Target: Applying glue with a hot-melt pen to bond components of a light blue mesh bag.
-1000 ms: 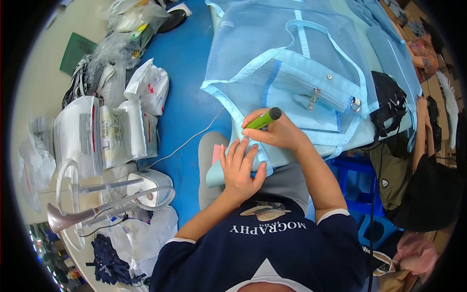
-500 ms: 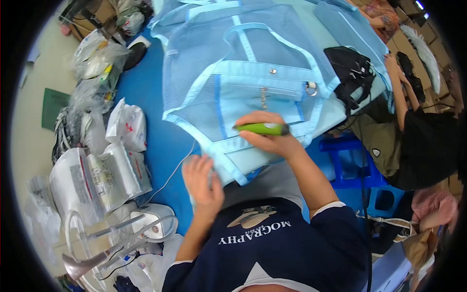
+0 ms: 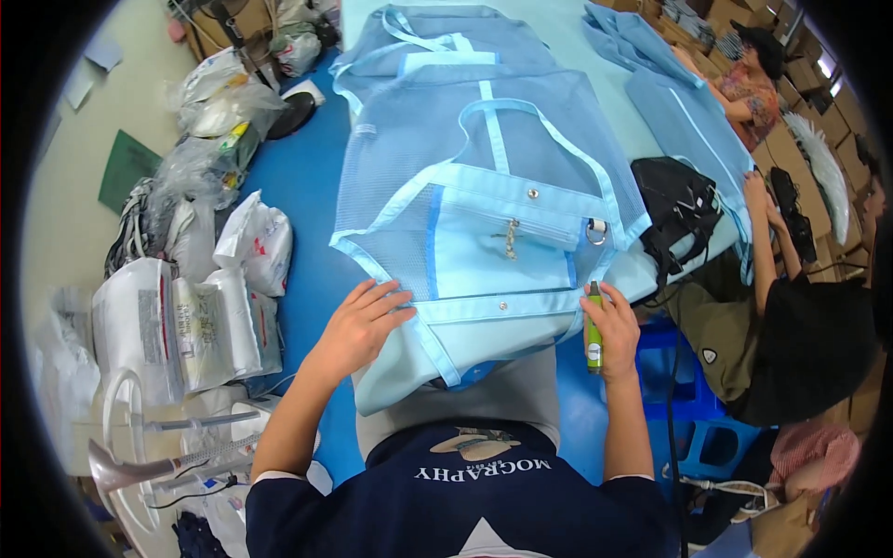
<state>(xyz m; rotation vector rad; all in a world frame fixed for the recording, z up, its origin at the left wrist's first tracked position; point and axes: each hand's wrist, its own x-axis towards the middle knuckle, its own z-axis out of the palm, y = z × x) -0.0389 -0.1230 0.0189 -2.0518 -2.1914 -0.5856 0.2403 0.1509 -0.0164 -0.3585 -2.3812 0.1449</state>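
1. The desk, pale blue-green, carried the bags.
2. The mesh bag, light blue, lay flat on the desk, directly before the person.
3. The black bag lay just beside it, on the right.
4. The left grip rested on the mesh bag's near left corner, fingers apart.
5. The right grip, near the opposite corner, was clamped around 1 green marker, its dark end pointing away from the person.

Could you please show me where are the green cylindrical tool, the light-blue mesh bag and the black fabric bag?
Green cylindrical tool (image 3: pixel 593 337): head view, on its green body.
Light-blue mesh bag (image 3: pixel 482 259): head view, on its solid front panel.
Black fabric bag (image 3: pixel 672 206): head view, around its middle.
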